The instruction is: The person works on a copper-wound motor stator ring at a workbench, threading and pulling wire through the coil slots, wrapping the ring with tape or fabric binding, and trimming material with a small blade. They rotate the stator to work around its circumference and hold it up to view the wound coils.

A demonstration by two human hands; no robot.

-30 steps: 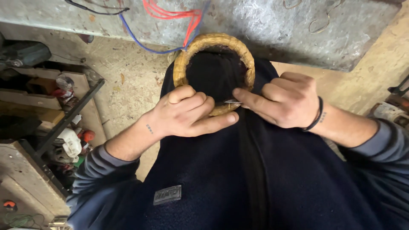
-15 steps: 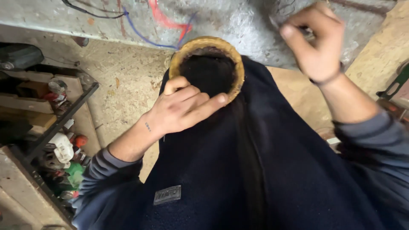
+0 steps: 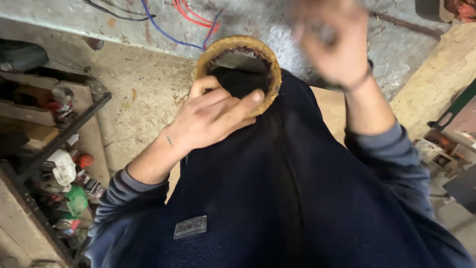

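Closest to me is my dark blue fleece (image 3: 277,198), spread over my lap with a small grey patch (image 3: 190,227) sewn near the hem. At my left side a low shelf (image 3: 74,124) holds a clutter of small bottles and rags (image 3: 62,171).

My left hand (image 3: 210,116) lies flat on the fleece, fingers (image 3: 238,101) stretched almost straight and spread, their tips over the near rim of the woven straw ring (image 3: 237,69). They pinch nothing; they press the ring and the dark cloth (image 3: 238,79) inside it down against my knee. The ring sits just past that hand, at the far edge of my lap.

My right hand (image 3: 334,42) is up in the air beyond and to the right of the ring, well clear of it, blurred. The fingers look curled in, as if nipping something small, but I cannot tell what, or whether anything is there.

To my mind the work goes best with the left palm steady and the fingertips close to the spot being worked, so the ring cannot twist while the raised hand pulls.

Farthest off lie the sawdust floor (image 3: 139,84), a grey slab (image 3: 277,25) and red and blue wires (image 3: 183,20).
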